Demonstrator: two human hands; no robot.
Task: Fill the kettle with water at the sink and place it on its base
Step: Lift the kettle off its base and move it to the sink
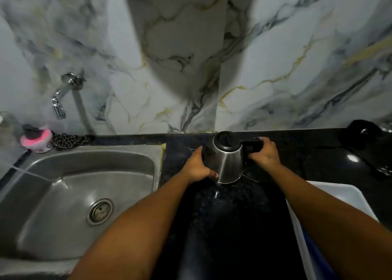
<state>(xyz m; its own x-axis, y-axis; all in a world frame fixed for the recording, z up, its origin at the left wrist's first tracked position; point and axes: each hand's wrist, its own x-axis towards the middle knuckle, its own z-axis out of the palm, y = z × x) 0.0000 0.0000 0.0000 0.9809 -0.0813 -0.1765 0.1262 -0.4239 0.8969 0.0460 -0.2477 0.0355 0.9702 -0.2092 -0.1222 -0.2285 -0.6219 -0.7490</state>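
Observation:
A steel kettle [228, 163] with a black lid and black handle stands on the dark counter, right of the sink [84, 186]. My left hand [198, 167] wraps around the kettle's lower left side, thumb at its bottom edge. Gripping the black handle on the kettle's right side is my right hand [265, 152]. A thin edge, possibly the base, peeks out under the kettle at its right. The chrome tap [61, 97] sticks out of the wall above the sink's back left, with no water running.
A pink and white soap holder [37, 140] and a dark scrubber [67, 140] sit behind the sink. A white tub [347, 197] lies on the counter at the right. A black object [364, 135] rests at the far right against the marble wall.

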